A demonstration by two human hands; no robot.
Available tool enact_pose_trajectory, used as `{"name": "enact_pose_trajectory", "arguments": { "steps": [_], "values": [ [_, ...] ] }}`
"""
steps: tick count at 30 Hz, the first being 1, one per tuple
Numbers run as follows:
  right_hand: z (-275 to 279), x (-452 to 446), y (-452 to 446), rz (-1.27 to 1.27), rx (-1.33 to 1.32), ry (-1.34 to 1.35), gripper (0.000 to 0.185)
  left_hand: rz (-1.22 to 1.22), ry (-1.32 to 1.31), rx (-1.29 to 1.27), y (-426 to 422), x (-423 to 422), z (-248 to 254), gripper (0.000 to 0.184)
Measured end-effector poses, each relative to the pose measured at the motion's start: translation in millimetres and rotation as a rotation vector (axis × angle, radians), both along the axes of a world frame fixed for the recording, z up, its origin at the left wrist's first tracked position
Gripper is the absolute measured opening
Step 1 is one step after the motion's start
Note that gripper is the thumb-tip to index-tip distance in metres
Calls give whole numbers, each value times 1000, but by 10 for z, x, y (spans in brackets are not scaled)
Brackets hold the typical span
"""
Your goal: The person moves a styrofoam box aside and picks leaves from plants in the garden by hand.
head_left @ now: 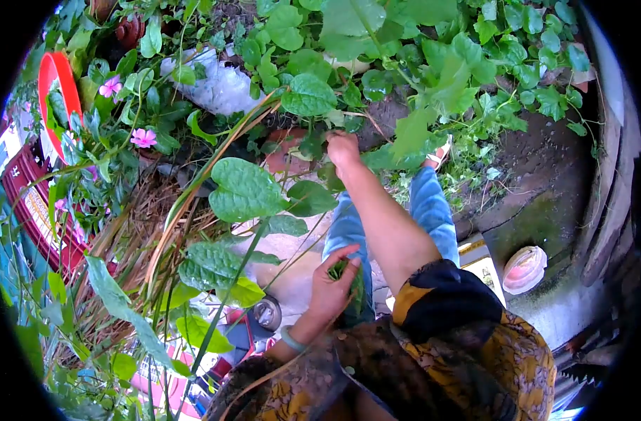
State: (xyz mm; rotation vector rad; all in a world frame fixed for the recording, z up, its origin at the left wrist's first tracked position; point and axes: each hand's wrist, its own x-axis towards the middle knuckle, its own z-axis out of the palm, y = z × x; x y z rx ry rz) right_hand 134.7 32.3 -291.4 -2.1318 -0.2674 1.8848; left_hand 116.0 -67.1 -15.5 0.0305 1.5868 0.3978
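Observation:
My right hand (343, 149) reaches forward to the low plants at the upper middle, its fingers closed among leaves beside a reddish-brown stone (286, 151). What its fingertips grip is too small to make out. Near my lap, my left hand (332, 281) is curled round a small bunch of green leaves (339, 269); a pale green bangle (292, 339) circles that wrist. Large heart-shaped leaves (246, 189) on a climbing stem hang to the left, between the camera and the ground.
Pink flowers (143, 137) and a red ring-shaped object (59, 91) are at the left. A crumpled whitish sheet (218, 83) lies among plants. A pink-and-white oval object (524, 269) rests on the ground at the right. Dry stalks (148, 224) stand at the left.

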Motion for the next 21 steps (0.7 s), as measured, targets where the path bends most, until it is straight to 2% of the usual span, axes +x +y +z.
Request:
{"name": "enact_pose_trajectory", "arguments": {
  "steps": [2, 5, 6, 8, 9, 11, 14, 15, 17, 21],
  "values": [
    [124, 12, 61, -102, -81, 47, 21, -61, 24, 32, -16, -1, -27, 23],
    [112, -146, -125, 111, 212, -4, 19, -114, 80, 89, -46, 26, -77, 23],
    [307, -144, -121, -67, 258, 117, 18, -108, 73, 66, -49, 43, -57, 23],
    [390, -82, -171, 119, 188, -9, 19, -106, 70, 44, 15, 15, -60, 23],
    [431, -25, -129, 78, 142, 19, 22, -85, 59, 48, 59, 0, -57, 22],
    [531, 202, -163, 2, 27, 74, 33, -41, 34, 34, 106, -9, 40, 20],
    [621, 722, -361, 63, 199, 36, 27, -175, 175, 221, 285, 3, 130, 21],
    [682, 931, -445, 105, 282, 33, 25, -147, 164, 219, 351, 5, 167, 22],
    [1066, 1349, -379, 56, 151, 135, 22, -94, 143, 212, 488, -4, 260, 23],
    [1661, 1865, -252, 113, 260, 77, 20, -118, 134, 355, 884, -39, 486, 25]
  ]
}}
